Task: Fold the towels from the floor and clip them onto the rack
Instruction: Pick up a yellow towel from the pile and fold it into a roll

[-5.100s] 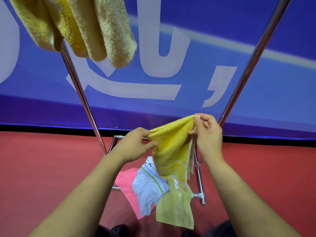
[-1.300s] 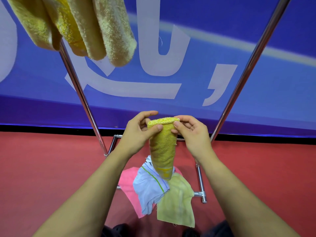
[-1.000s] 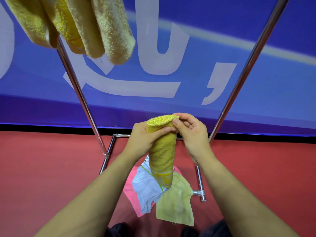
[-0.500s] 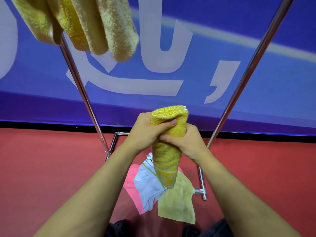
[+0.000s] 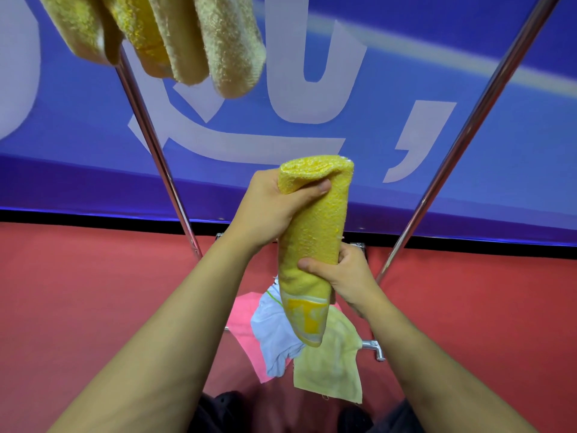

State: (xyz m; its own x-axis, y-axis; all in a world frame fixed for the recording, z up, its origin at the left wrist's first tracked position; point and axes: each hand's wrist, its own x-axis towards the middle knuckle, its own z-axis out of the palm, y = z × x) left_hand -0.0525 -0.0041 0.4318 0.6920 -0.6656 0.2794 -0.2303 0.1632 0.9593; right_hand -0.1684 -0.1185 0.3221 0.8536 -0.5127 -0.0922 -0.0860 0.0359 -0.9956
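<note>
In the head view, the left hand (image 5: 274,207) grips the top of the rolled yellow towel (image 5: 312,242) and the right hand (image 5: 346,273) clasps it lower down, upright between the rack's poles (image 5: 462,145). Keeping both grips firm should stop it unrolling before clipping. It is nubbly terry, with a printed band near the bottom.

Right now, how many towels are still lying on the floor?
3. A pink towel on the left, a white towel over it in the middle, and a pale yellow towel on the right. More may be hidden under them.
</note>
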